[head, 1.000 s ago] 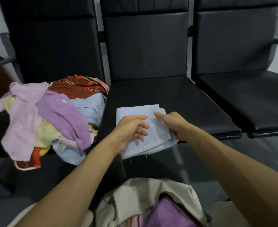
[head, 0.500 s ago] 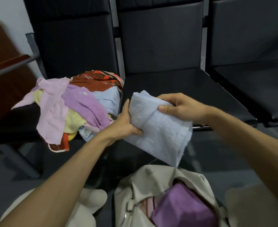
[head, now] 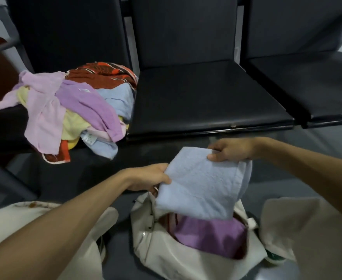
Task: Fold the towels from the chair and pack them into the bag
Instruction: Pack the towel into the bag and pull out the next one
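Both hands hold a folded pale blue towel point(head: 200, 186) just above the open cream bag point(head: 166, 247) on the floor. The left hand point(head: 152, 177) pinches its left edge and the right hand point(head: 230, 149) grips its top corner. A purple towel point(head: 210, 235) lies inside the bag. Loose towels point(head: 69, 110) are heaped on the left black chair point(head: 65, 33); a small white tag point(head: 88, 138) there is too blurred to read.

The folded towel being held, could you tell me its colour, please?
The towel is plain pale blue, seen in the head view.
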